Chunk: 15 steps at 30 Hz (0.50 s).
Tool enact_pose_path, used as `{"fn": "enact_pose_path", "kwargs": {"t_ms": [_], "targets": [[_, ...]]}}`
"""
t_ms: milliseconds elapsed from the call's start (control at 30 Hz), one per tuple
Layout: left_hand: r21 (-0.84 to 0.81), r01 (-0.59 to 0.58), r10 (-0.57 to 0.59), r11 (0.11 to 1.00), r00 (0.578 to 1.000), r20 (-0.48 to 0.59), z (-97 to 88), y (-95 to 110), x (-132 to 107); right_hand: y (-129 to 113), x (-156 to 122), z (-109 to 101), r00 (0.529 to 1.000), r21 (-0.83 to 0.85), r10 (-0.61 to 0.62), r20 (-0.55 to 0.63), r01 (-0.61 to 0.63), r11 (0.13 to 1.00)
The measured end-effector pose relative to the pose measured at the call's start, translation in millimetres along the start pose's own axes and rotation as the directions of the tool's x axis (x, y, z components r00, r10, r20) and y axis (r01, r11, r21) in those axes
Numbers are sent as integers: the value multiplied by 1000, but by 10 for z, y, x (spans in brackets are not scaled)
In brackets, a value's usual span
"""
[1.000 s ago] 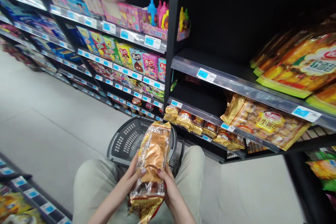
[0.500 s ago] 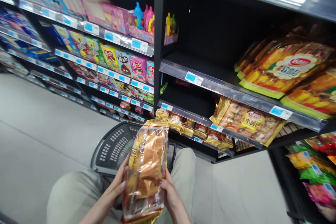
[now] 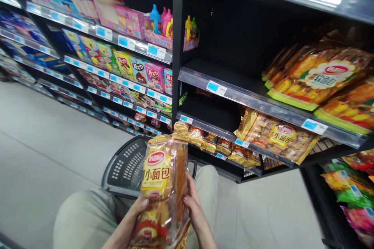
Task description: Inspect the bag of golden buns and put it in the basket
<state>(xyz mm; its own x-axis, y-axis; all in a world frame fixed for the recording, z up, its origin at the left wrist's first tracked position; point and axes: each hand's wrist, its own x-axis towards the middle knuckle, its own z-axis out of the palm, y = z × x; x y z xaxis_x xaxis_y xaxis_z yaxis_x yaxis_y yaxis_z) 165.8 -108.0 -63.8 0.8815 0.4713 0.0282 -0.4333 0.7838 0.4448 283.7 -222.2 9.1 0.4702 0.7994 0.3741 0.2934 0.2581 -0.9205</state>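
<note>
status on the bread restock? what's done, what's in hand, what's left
Done: matching small-bread bags already lie on the lower shelf, and larger bread packs on the shelf above. In hand: the left hand and right hand hold one bread bag upright, label facing the camera, above the grey basket. Left: this bag is not shelved; the lower shelf's left part looks bare. The basket's contents are hidden.

Beige trousers point(image 3: 84, 218), bare forearms, painted nails
</note>
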Motion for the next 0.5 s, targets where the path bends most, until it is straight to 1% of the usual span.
{"fn": "enact_pose_path", "kwargs": {"t_ms": [33,67,133,200,267,333,400,500], "targets": [[22,-54,54,998,998,13,70,7,-4,-47,14,-37,999,-54,-30,13,30,998],[52,-117,116,992,993,23,135,13,0,-87,24,-70,998,-75,-38,48,42,996],[124,-229,226,966,973,38,234,14,26,-137,32,-108,991,-83,-26,133,37,996],[187,-275,267,943,961,70,280,8,68,-134,24,-112,984,-92,5,178,11,996],[243,-310,289,919,950,118,281,3,109,-79,2,-101,987,-79,35,159,-22,997],[305,-350,318,886,936,149,256,1,140,14,-24,-101,993,-31,55,104,-53,998],[361,-372,337,855,928,158,219,-5,162,122,-45,-124,994,12,84,63,-85,996],[375,-368,334,851,930,155,170,-27,184,269,-46,-193,989,18,133,67,-135,991]]}}
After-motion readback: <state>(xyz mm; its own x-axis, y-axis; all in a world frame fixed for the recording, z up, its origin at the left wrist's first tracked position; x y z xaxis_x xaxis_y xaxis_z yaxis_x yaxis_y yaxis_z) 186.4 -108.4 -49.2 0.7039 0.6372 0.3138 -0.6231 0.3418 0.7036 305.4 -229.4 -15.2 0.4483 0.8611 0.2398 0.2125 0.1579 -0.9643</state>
